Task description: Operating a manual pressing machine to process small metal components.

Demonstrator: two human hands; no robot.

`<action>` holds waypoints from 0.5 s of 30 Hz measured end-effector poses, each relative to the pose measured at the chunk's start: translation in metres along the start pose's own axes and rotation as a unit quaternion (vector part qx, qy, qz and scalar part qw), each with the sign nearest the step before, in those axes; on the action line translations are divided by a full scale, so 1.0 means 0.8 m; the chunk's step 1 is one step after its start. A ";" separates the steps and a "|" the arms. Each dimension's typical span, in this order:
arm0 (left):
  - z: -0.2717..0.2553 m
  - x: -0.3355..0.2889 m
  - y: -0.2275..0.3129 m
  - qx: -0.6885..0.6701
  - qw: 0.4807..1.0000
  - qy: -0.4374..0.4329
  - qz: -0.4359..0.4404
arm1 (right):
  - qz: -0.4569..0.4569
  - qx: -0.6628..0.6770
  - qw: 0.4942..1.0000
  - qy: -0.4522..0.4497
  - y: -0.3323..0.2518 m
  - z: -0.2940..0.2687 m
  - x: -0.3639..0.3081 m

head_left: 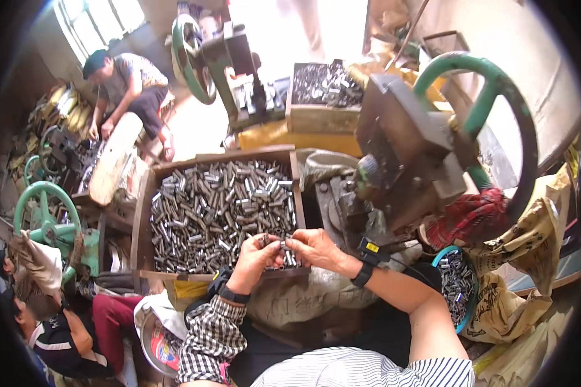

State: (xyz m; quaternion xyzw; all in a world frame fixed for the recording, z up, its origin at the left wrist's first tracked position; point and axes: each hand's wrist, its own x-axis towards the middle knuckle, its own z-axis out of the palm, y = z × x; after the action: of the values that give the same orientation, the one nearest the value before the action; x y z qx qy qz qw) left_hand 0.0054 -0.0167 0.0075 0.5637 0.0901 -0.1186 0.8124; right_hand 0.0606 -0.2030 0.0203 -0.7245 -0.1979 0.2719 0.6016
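Note:
Both my hands meet over the near right corner of a wooden tray (138,226) heaped with small shiny metal tubes (223,209). My left hand (253,263) is closed, its thumb and fingers pinching a small metal piece (284,246). From the other side, my right hand (321,250) pinches at the same piece with its fingertips. The piece is mostly covered by my fingers, so its exact shape is hard to make out. Right of the tray stands a heavy hand press (403,138) with a green handwheel (487,84).
A turquoise basin (457,287) of metal parts sits at my right, beside crumpled sacks (529,251). Beyond the tray are another press (229,61) and a wooden box (323,119) of parts. One person (132,84) works at the far left, another (58,316) at the near left.

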 end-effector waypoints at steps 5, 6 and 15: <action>-0.005 -0.039 0.037 -0.006 0.994 0.077 0.080 | -0.141 -0.096 0.982 0.075 -0.050 -0.031 -0.071; -0.011 -0.051 0.044 -0.011 0.991 0.094 0.093 | -0.142 -0.066 0.983 0.101 -0.062 -0.037 -0.098; -0.036 -0.131 0.091 0.029 0.961 0.207 0.182 | -0.338 -0.179 0.738 0.555 -0.118 -0.172 -0.314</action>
State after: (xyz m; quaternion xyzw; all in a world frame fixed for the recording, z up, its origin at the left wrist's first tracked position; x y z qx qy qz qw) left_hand -0.0734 0.0446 0.0918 0.6062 0.1487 0.1484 0.7670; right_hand -0.0431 -0.4435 0.1699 -0.7270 -0.1057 -0.4403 0.5162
